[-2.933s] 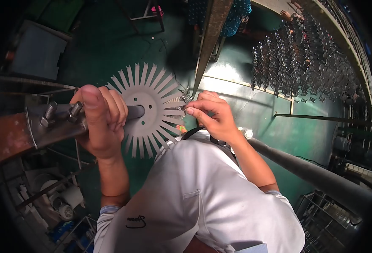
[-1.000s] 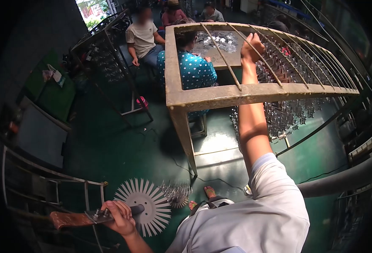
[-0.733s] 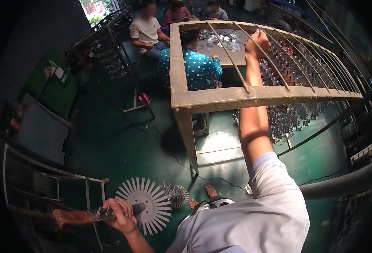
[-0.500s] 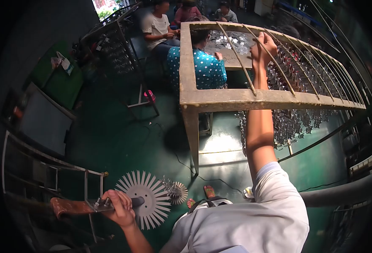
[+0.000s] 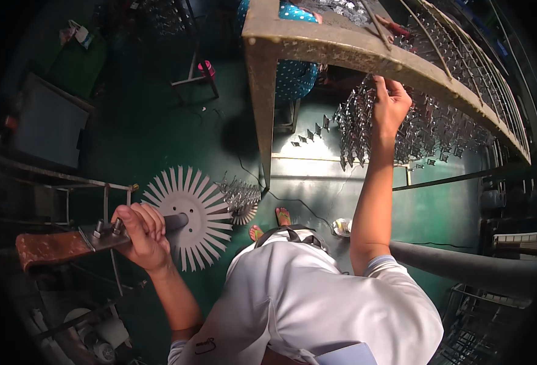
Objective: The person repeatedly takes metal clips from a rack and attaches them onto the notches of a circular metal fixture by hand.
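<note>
1. Right hand [image 5: 392, 111]: raised just below the front bar of the metal rack [image 5: 341, 47], with the palm side turned partly away. It is the nearer hand to the hanging metal parts [image 5: 355, 125].
2. Strands: hung on long axes running roughly downward in view, close to the line of the right forearm. The nearest are seen just left of the fingertips; others are seen behind and to the right of the wrist. One line of parts [image 5: 318, 129] is slanted down and leftward, away from the hand.
3. Right fingers: index extended upward, thumb side close by, with a narrow spacing. Whether a strand is pinched or only touched cannot be told; the tips are lost against the dark parts and the bar.
4. Left hand [image 5: 145, 238]: fingers closed around the grey shaft [image 5: 174, 222], beside the bolted bracket [image 5: 106, 236]. It is well apart from the rack.
5. Slotted disc [image 5: 198, 217]: carried on the shaft, right of the left fingers, its face crossed by the shaft's axis. A cluster of small metal parts [image 5: 239, 193] is seen at its upper right edge.
</note>
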`<state>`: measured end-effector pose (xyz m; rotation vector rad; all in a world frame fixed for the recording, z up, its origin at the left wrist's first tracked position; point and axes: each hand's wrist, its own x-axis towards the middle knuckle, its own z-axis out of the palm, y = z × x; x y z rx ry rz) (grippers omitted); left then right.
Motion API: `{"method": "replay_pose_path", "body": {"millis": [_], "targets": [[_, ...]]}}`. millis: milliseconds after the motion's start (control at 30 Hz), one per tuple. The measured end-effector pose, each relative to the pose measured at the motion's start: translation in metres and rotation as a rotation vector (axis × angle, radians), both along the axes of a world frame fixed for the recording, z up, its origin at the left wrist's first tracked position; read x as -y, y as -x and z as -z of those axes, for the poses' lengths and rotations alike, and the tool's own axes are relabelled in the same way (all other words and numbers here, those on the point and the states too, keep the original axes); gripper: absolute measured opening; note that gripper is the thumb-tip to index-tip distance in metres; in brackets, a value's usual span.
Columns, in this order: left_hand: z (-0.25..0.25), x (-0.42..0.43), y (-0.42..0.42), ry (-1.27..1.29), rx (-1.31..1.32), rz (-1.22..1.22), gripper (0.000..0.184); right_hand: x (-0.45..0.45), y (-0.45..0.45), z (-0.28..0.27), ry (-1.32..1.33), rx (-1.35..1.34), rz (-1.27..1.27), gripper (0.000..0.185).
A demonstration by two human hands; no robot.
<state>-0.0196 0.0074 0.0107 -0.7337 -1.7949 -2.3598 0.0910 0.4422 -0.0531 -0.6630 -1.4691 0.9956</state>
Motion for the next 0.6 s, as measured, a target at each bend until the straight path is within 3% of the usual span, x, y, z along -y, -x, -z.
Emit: {"method": "replay_pose_path", "body": {"millis": [133,233,367,467,600], "targets": [[0.004,0.007,0.003,-0.013,0.043,0.026,0.050,0.060,-0.016,0.002,-0.066,0.121,-0.141,0.016],[-0.001,0.005,0.000,0.020,0.041,0.029,0.051,0.094,-0.024,0.008,0.065,0.184,-0.270,0.016],[-0.005,0.000,-0.001,0.034,0.010,0.016,0.051,0.130,-0.031,0.020,0.068,0.258,-0.647,0.011],[-0.007,-0.002,0.000,-0.048,0.017,0.026,0.048,0.155,-0.034,0.030,0.229,0.254,-0.891,0.013],[-0.009,-0.002,-0.002,-0.041,0.033,-0.009,0.051,0.187,-0.034,0.043,0.244,0.371,-1.048,0.020]]}}
